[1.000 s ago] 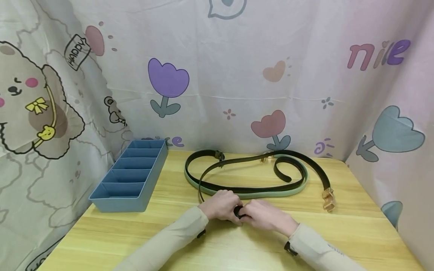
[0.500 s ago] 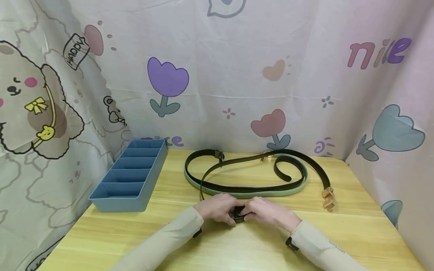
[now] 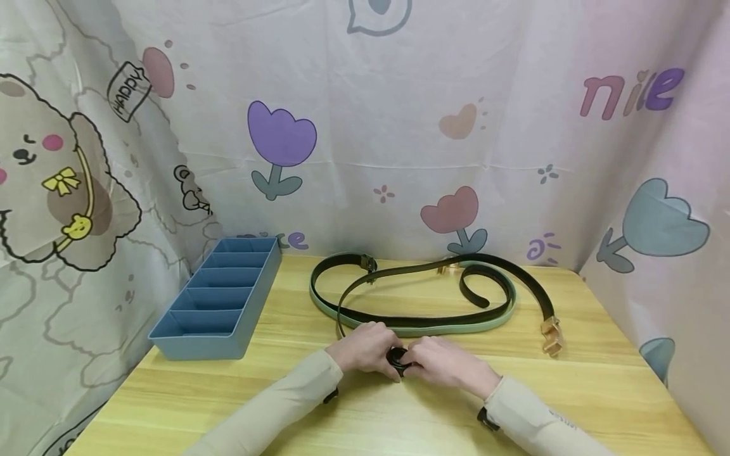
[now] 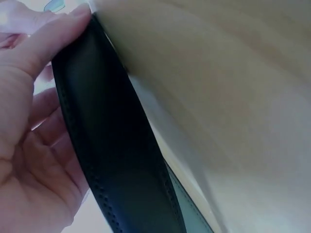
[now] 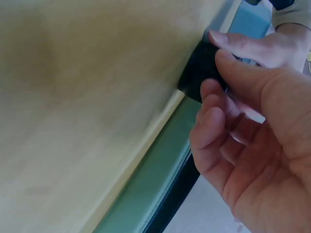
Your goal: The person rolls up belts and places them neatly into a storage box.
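Observation:
Both hands are at a small coil at one end of a black belt, low over the middle of the wooden table. My left hand holds the coil from the left, its thumb along the belt's edge in the left wrist view, where the stitched strap runs down past the palm. With thumb and fingers my right hand pinches the coil's right side; the dark roll shows at those fingertips in the right wrist view. From the coil the strap loops back and right to a gold-coloured buckle.
Behind the hands lie a mint green belt and another black belt, looped together, with a dark buckle at the back. A blue compartment tray stands at the left. A printed curtain closes off the back and sides.
Half a second ago the coil looked wider and looser between the hands; now it is rounder and tighter. Both hands have shifted only slightly, and the looped belts lie as before.

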`<state>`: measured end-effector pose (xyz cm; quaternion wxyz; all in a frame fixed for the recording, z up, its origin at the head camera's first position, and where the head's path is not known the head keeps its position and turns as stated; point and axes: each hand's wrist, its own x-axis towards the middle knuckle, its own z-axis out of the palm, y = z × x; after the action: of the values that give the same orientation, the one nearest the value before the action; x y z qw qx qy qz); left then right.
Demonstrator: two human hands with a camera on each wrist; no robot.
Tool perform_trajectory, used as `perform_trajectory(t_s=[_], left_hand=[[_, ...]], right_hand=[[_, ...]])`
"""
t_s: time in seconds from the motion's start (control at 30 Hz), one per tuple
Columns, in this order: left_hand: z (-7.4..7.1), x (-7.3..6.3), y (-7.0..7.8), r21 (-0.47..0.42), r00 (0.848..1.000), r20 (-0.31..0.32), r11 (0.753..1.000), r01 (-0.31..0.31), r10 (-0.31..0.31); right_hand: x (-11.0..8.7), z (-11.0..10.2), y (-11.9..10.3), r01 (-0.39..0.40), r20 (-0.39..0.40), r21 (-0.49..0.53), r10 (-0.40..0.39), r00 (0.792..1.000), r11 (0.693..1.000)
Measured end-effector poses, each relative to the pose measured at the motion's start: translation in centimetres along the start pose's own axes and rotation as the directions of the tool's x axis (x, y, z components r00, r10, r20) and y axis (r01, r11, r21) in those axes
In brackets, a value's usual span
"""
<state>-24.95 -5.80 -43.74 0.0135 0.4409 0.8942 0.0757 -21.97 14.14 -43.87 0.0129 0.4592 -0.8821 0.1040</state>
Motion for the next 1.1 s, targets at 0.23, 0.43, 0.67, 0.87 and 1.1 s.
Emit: perform_trajectory(t_s=[0.23,0.43,0.67,0.87,1.1], left_hand=[[0.1,-0.1,0.4,0.009,0.999,-0.033,1.0,-0.008,0.009],[0.1,0.0,-0.1,-0.089,1.0,0.017,0.996,-0.018,0.02],[-0.1,0.2,-0.9,-0.229,0.986,0.143,0.972,-0.054,0.088],[-0.4,0.5,-0.7,-0.234,0.993,0.115,0.972,-0.014,0.042],[-0.2,0.4,-0.3,-0.192,0.995,0.057,0.977,0.092,-0.083]], right_hand=[[-0.1,0.5,-0.5,-0.06,-0.021,0.017,0.06,0.998,0.998],[-0.2,0.3,-0.1,-0.037,-0.001,-0.016,0.037,0.999,0.999],[-0.7,-0.1,1.0,0.034,-0.005,-0.064,-0.035,0.999,0.997],[-0.7,-0.3,1.2,0.041,0.007,-0.059,-0.041,0.999,0.997],[-0.3,-0.3,0.2,-0.026,0.016,-0.055,0.027,1.0,0.998]])
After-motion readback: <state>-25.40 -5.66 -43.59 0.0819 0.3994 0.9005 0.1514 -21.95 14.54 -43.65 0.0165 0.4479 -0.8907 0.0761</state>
